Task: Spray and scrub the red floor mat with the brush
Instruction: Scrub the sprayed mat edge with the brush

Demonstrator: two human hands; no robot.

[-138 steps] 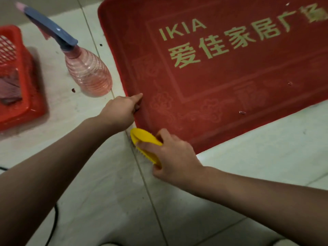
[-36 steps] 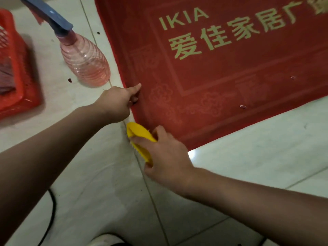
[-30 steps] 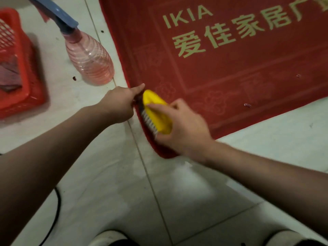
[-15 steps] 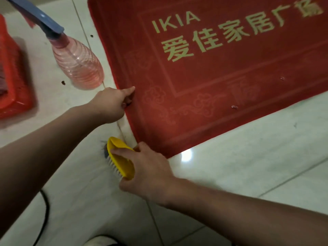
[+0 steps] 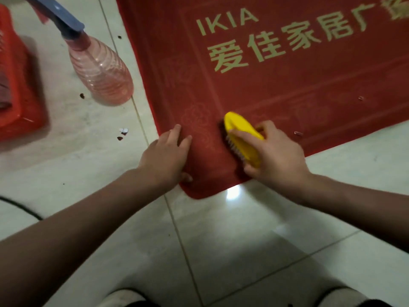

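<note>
The red floor mat [image 5: 276, 85] with pale lettering lies on the tiled floor, its near-left corner in front of me. My left hand [image 5: 164, 156] presses flat on that corner with fingers spread and the thumb tip showing at the mat's edge. My right hand [image 5: 274, 156] grips the yellow scrub brush [image 5: 242, 135], bristles down on the mat just right of my left hand. A pink spray bottle [image 5: 101, 72] with a blue trigger head stands on the floor left of the mat, untouched.
A red plastic basket [image 5: 20, 103] sits at the far left edge. Small bits of debris lie on the tiles near the bottle and on the mat's right part. A black cable [image 5: 22, 209] crosses the floor at left. My shoes show at the bottom edge.
The brush came off the floor left of the mat corner and now sits on the mat. My left hand went from pinching the mat's left edge to pressing flat on the corner.
</note>
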